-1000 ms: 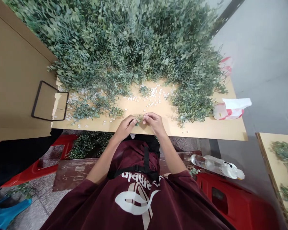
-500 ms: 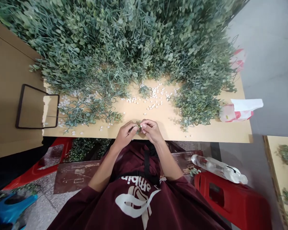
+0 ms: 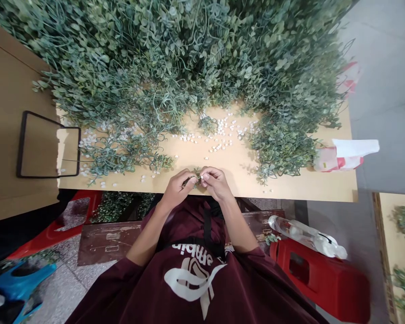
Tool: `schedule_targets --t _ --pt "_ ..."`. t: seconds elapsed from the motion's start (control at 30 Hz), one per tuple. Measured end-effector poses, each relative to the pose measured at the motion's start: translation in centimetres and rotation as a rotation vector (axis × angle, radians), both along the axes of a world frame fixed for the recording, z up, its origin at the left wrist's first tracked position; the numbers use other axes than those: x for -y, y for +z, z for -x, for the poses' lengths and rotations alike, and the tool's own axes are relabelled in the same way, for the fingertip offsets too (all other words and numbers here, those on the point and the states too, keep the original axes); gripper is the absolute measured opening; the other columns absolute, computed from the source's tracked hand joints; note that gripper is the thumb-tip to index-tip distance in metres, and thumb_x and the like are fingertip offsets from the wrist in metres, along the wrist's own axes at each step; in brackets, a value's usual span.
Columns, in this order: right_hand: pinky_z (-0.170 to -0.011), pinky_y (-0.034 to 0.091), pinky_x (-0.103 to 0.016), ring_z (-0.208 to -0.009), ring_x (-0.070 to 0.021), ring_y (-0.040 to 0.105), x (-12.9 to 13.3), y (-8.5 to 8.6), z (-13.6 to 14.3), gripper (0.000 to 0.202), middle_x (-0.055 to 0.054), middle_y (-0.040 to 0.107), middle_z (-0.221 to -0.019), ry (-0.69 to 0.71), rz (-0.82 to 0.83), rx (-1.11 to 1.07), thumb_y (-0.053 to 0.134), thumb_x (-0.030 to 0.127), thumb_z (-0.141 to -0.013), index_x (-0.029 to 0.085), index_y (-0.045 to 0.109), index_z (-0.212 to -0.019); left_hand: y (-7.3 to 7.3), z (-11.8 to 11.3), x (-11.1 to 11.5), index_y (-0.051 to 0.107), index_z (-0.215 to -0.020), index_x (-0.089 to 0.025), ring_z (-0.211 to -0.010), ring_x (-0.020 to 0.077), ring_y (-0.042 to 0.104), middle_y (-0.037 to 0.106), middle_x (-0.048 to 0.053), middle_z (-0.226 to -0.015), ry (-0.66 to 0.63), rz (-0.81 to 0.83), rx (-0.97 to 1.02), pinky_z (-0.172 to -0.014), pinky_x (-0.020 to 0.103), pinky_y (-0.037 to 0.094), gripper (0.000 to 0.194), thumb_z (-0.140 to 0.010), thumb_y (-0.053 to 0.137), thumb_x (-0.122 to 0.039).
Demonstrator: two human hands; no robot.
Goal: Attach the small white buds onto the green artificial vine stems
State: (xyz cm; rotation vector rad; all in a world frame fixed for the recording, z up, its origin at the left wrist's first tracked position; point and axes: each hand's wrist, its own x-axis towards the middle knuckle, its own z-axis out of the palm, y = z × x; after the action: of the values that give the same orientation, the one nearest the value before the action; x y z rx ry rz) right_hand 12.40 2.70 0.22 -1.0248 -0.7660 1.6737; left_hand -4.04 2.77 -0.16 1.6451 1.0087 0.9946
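Observation:
Close to the table's front edge, my left hand (image 3: pixel 179 186) is closed on a small artificial leaf sprig (image 3: pixel 197 172), which is mostly covered by the fingers. My right hand (image 3: pixel 217 183) pinches a tiny white bead-like piece (image 3: pixel 201 177) against the sprig, its thumb and forefinger together. Both hands nearly touch. Beyond them, many loose white pieces (image 3: pixel 221 145) are scattered over the tabletop (image 3: pixel 185 157). A short leafy sprig (image 3: pixel 208 124) lies among these pieces.
A large heap of artificial greenery (image 3: pixel 189 58) covers the back. Smaller bunches lie left (image 3: pixel 124 155) and right (image 3: pixel 283 148). A tissue pack (image 3: pixel 339 158) sits at the right. A plastic bottle (image 3: pixel 307 236) rests on a red stool (image 3: pixel 337 279). A black wire frame (image 3: pixel 20 144) stands left.
The view has shifted slightly. My hands stay together at the table edge, with the right fingers drawn a little to the right along with the white piece.

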Motion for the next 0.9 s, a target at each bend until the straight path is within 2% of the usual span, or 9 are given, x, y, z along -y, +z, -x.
schedule_targets --t 0.23,0.77,0.9 --pt "-0.055 0.041 -0.025 -0.051 -0.0089 0.043 -0.23 0.31 0.09 0.025 0.003 0.055 -0.062 0.012 -0.006 0.025 0.081 0.043 -0.069 0.020 0.071 -0.073 0.04 0.07 -0.12 0.065 -0.087 -0.021 -0.068 0.0145 0.053 0.056 0.002 -0.075 -0.014 0.008 0.006 -0.065 0.026 0.042 0.023 -0.096 0.050 -0.035" --pt "-0.054 0.041 -0.024 -0.049 -0.0071 0.043 -0.35 -0.17 -0.11 0.026 0.003 0.055 -0.059 0.035 0.033 0.001 0.080 0.041 -0.072 0.017 0.071 -0.077 0.29 0.16 -0.38 0.063 -0.085 -0.018 -0.066 0.0122 0.054 0.055 0.000 -0.074 -0.032 0.039 0.024 -0.064 0.024 0.042 0.026 -0.098 0.048 -0.035" --pt "-0.054 0.041 -0.024 -0.049 -0.0075 0.043 -0.42 0.05 0.00 0.029 0.003 0.055 -0.058 0.034 0.050 0.023 0.081 0.043 -0.069 0.018 0.071 -0.076 0.42 0.29 -0.48 0.062 -0.084 -0.018 -0.066 0.0124 0.053 0.054 0.000 -0.073 -0.046 0.047 0.010 -0.064 0.024 0.042 0.028 -0.098 0.047 -0.037"
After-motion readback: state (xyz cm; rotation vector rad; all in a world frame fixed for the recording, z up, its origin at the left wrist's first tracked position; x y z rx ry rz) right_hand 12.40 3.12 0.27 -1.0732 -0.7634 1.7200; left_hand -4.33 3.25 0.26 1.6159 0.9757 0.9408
